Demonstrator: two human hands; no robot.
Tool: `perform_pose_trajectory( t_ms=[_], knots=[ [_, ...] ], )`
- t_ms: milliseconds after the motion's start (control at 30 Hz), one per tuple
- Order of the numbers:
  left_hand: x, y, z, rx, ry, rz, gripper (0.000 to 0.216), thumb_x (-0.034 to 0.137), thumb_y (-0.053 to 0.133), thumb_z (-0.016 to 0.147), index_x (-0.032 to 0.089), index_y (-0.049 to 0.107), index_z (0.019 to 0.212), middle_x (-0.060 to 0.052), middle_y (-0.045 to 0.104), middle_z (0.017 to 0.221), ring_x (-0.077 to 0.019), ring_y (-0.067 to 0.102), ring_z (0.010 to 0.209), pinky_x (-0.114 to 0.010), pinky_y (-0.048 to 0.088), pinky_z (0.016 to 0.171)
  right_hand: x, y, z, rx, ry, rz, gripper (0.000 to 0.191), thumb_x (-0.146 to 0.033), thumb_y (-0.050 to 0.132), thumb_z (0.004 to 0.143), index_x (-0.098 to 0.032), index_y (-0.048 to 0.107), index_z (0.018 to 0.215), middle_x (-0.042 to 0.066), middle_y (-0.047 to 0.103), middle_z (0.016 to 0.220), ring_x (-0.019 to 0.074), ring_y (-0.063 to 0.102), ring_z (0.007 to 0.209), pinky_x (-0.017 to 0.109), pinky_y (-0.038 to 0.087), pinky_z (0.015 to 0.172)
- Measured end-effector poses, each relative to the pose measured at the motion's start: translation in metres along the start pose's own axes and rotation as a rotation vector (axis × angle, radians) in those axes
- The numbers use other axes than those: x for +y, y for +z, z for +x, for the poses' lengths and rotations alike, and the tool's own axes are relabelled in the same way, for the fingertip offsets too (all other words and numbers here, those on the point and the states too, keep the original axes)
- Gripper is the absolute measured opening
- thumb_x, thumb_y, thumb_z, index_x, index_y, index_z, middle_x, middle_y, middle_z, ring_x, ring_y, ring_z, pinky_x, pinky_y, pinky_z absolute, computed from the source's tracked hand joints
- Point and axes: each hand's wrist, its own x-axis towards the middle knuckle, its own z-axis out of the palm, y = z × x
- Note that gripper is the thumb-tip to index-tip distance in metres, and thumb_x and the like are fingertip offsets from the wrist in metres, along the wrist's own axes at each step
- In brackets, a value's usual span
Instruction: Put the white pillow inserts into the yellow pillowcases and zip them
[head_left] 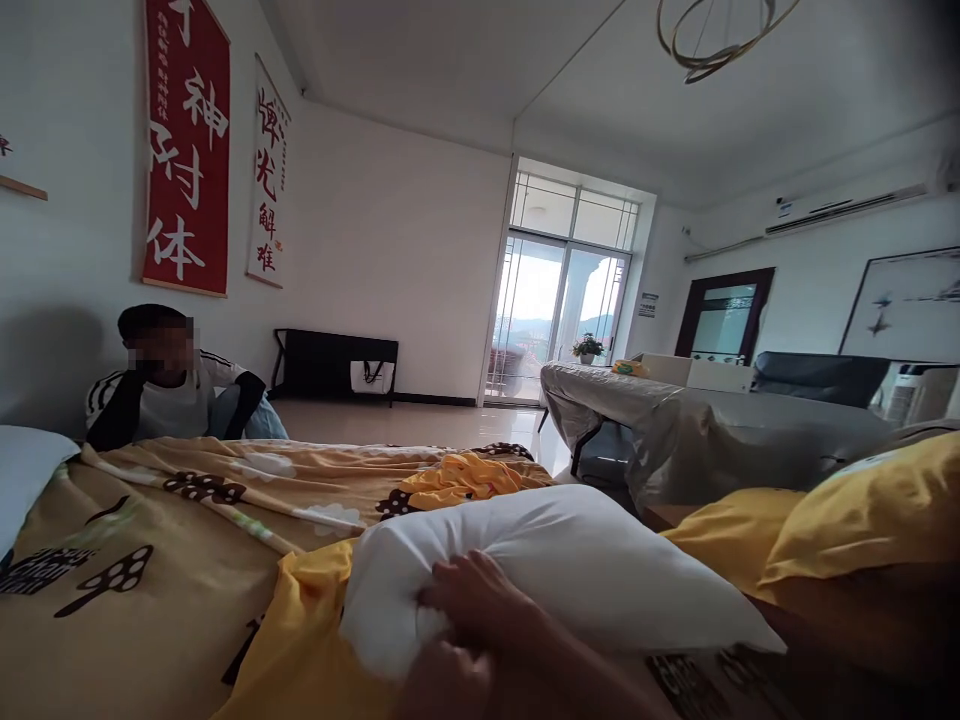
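Left hand [448, 678] foremost, white pillow [585, 560] just beyond (under right hand [474, 597]).

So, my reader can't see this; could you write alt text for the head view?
The right hand touches a white pillow on patterned bedding, the blurred left hand lower in view and yellow cloth alongside. Beyond the bedding, a person sits at left; glass doors stand at the back.
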Motion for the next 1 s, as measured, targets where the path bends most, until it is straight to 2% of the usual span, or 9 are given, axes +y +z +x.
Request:
perform_pose_trajectory(
  t_ms=[100, 200, 400, 500, 600, 667, 733, 800, 1000],
  knots=[
    [-0.012, -0.044, -0.007, 0.008, -0.258, -0.011, 0.018, 0.026, 0.049, 0.081, 0.018, 0.06, 0.069, -0.006, 0.068, 0.081, -0.0206, 0.06, 0.086, -0.035, 0.044, 0.082, -0.011, 0.026, -0.026, -0.061, -0.054, 0.015, 0.017, -0.033, 0.054, 0.089, -0.029, 0.07, 0.086, 0.0, 0.07, 0.082, 0.0169, 0.063, 0.068, 0.027, 0.044, 0.059],
    [-0.033, -0.064, -0.021, 0.029, -0.273, 0.02, 0.033, 0.04, 0.044, 0.082, 0.017, 0.045, 0.058, -0.006, 0.064, 0.074, -0.0203, 0.057, 0.083, -0.037, 0.04, 0.088, -0.009, 0.036, -0.051, -0.226, -0.043, 0.12, 0.016, -0.036, 0.056, 0.085, -0.028, 0.071, 0.085, -0.003, 0.07, 0.078, 0.0144, 0.063, 0.063, 0.024, 0.04, 0.053],
    [-0.04, -0.049, -0.002, 0.171, -0.142, 0.013, 0.042, 0.038, 0.027, 0.089, 0.017, 0.029, 0.052, -0.004, 0.051, 0.057, -0.0146, 0.047, 0.063, -0.033, 0.037, 0.079, -0.003, 0.009, -0.052, -0.246, -0.189, 0.266, 0.031, -0.031, 0.07, 0.071, -0.026, 0.068, 0.101, -0.001, 0.071, 0.094, 0.0183, 0.066, 0.08, 0.025, 0.042, 0.063],
    [-0.047, -0.033, -0.001, 0.109, -0.221, 0.061, 0.037, 0.034, 0.034, 0.088, 0.017, 0.041, 0.056, -0.005, 0.059, 0.065, -0.0165, 0.053, 0.068, -0.037, 0.036, 0.086, -0.013, 0.018, -0.05, -0.335, -0.23, 0.283, 0.02, -0.026, 0.062, 0.081, -0.022, 0.069, 0.099, 0.001, 0.072, 0.089, 0.0152, 0.064, 0.071, 0.023, 0.04, 0.055],
    [-0.059, -0.011, -0.013, 0.048, -0.311, 0.009, 0.028, 0.032, 0.036, 0.089, 0.018, 0.056, 0.075, -0.008, 0.066, 0.085, -0.0209, 0.059, 0.082, -0.033, 0.039, 0.077, -0.003, 0.017, -0.035, -0.504, -0.359, 0.463, 0.021, -0.025, 0.062, 0.083, -0.024, 0.07, 0.103, -0.003, 0.071, 0.083, 0.0118, 0.063, 0.066, 0.019, 0.042, 0.056],
    [-0.061, 0.0, -0.019, 0.042, -0.3, -0.038, 0.028, 0.031, 0.033, 0.09, 0.018, 0.058, 0.085, -0.008, 0.066, 0.092, -0.0214, 0.059, 0.088, -0.032, 0.039, 0.075, 0.018, 0.005, -0.011, -0.458, -0.288, 0.619, 0.036, -0.034, 0.069, 0.079, -0.028, 0.067, 0.114, -0.005, 0.071, 0.088, 0.0112, 0.064, 0.074, 0.017, 0.046, 0.065],
    [-0.058, 0.002, -0.02, 0.05, -0.28, -0.029, 0.028, 0.031, 0.033, 0.091, 0.018, 0.057, 0.083, -0.007, 0.065, 0.092, -0.0212, 0.058, 0.088, -0.033, 0.039, 0.076, 0.041, -0.005, 0.019, -0.212, 0.0, 0.626, 0.057, -0.043, 0.068, 0.078, -0.029, 0.054, 0.132, 0.0, 0.067, 0.114, 0.0163, 0.062, 0.1, 0.022, 0.046, 0.084],
    [-0.055, -0.005, -0.019, 0.045, -0.273, -0.017, 0.027, 0.031, 0.033, 0.09, 0.019, 0.054, 0.08, -0.007, 0.065, 0.091, -0.0207, 0.057, 0.086, -0.033, 0.039, 0.076, 0.058, -0.003, 0.046, -0.083, 0.175, 0.579, 0.067, -0.049, 0.061, 0.083, -0.026, 0.04, 0.142, 0.008, 0.053, 0.137, 0.0248, 0.049, 0.123, 0.034, 0.038, 0.101],
    [-0.099, -0.05, -0.025, -0.093, -0.321, 0.199, 0.02, 0.021, 0.043, 0.078, 0.017, 0.053, 0.061, 0.0, 0.066, 0.07, -0.0152, 0.058, 0.072, -0.041, 0.036, 0.096, 0.06, 0.033, 0.061, -0.207, 0.149, 0.555, 0.062, -0.06, 0.048, 0.086, -0.031, 0.044, 0.14, 0.008, 0.059, 0.131, 0.0283, 0.056, 0.116, 0.042, 0.042, 0.098]
  ],
)
